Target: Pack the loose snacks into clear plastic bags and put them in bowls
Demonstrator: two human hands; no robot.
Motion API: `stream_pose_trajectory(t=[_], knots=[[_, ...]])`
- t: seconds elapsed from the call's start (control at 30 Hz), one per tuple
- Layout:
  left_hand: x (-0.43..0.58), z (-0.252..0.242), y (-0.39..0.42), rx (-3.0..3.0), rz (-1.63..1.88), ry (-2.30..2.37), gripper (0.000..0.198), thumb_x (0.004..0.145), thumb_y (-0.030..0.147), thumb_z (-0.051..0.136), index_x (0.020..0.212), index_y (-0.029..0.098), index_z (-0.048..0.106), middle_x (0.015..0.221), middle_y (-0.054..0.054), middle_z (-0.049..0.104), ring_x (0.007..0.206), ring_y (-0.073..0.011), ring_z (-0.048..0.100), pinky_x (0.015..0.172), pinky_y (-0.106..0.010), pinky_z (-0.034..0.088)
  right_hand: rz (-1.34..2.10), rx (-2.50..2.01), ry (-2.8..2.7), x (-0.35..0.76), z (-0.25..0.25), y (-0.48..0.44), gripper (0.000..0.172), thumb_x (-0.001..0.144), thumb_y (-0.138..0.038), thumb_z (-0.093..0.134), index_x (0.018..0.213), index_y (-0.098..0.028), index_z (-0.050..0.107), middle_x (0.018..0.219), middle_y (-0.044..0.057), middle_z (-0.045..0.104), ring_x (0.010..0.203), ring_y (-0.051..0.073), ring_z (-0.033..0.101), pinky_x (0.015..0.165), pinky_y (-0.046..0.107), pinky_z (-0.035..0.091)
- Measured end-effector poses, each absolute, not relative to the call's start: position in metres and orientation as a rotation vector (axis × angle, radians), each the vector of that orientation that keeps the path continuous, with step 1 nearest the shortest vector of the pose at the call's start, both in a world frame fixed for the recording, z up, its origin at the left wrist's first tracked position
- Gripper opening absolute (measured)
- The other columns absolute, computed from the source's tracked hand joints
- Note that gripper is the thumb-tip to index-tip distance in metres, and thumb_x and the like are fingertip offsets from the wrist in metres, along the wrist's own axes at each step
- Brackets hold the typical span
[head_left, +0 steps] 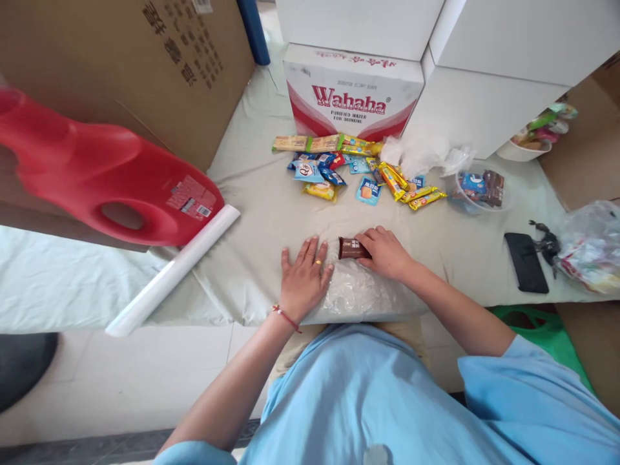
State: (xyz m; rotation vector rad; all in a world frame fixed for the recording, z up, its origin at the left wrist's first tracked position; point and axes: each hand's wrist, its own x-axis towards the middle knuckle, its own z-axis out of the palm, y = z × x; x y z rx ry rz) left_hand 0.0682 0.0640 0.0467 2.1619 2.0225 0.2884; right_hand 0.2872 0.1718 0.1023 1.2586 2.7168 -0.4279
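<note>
My left hand point(304, 276) lies flat on the cloth-covered table with its fingers spread, at the left edge of a clear plastic bag point(361, 290). My right hand point(385, 253) grips the right end of a snack in a dark brown wrapper point(349, 248), just above that bag. Beyond both hands is a loose pile of wrapped snacks: blue packets point(309, 170), a light blue packet point(369, 191), yellow sticks point(391, 182) and a row of longer bars point(324, 143). To their right, a clear plastic tub point(477, 190) holds blue and brown packets.
A red jug point(116, 174) and a white roll point(174, 271) occupy the left side. Behind the snacks stands a Wahaha water carton point(353, 93) beside white boxes point(489, 97). On the right lie a black phone point(526, 262) and a filled plastic bag point(593, 245).
</note>
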Motion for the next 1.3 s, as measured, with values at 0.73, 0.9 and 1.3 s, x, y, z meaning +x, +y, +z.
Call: stream_pose_trajectory(t=[0.73,0.9,1.3], knots=[[0.069,0.049,0.064,2.157,0.337,2.013,0.058,0.107,0.043,0.037,0.163,0.025,0.041,0.172,-0.013,0.036,0.158,-0.0323,0.037,0.128,-0.072,0.012,-0.506,1.305,2.777,0.291,0.09,0.167,0.057,0.09,-0.039,0.078,0.142,-0.02,0.064,0.138,0.015,0.064,0.121,0.034,0.053,0.097,0.045,0.043],[0.064,0.047,0.064,2.169,0.372,1.989,0.059,0.107,0.045,0.037,0.162,0.023,0.041,0.173,-0.015,0.033,0.157,-0.0333,0.038,0.127,-0.072,0.017,-0.517,1.31,2.789,0.289,0.085,0.167,0.055,0.09,-0.04,0.079,0.139,-0.02,0.065,0.132,0.015,0.065,0.12,0.035,0.053,0.099,0.048,0.045],[0.009,0.043,0.047,2.502,0.678,1.458,0.06,0.099,0.013,0.046,0.155,0.033,0.051,0.155,-0.007,0.061,0.153,-0.0242,0.047,0.131,-0.056,0.024,-0.903,1.038,3.167,0.39,0.081,0.09,0.057,0.094,-0.053,0.073,0.14,-0.021,0.061,0.137,0.018,0.063,0.122,0.032,0.058,0.103,0.053,0.052]])
